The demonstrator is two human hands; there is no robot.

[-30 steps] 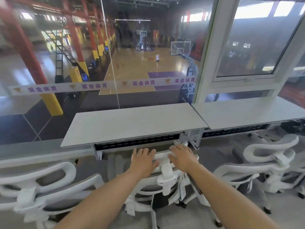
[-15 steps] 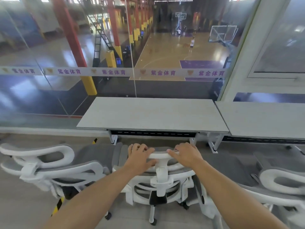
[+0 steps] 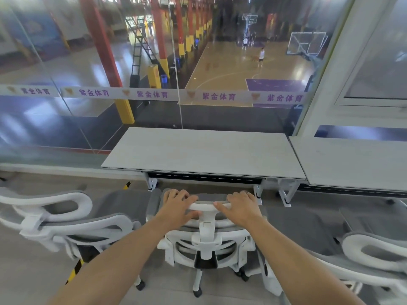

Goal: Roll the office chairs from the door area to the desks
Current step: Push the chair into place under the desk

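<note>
While gripped at the headrest: middle chair (image 3: pixel 206 243), facing desk (image 3: pixel 204 151) at 12 o'clock.
Left hand (image 3: pixel 177 208): fingers curled over headrest top.
Right hand (image 3: pixel 241 206): fingers wrapped likewise.
Neighbour chairs: left chair (image 3: pixel 66 219) at 9 o'clock, right chair (image 3: pixel 372 254) at 3 o'clock.

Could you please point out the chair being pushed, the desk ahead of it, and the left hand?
Chair (image 3: pixel 206 243), head view: on the white spine of its backrest.
Desk (image 3: pixel 202 150), head view: on the bare middle of its top.
Left hand (image 3: pixel 178 205), head view: on the back of the hand, which is on the headrest.
</note>
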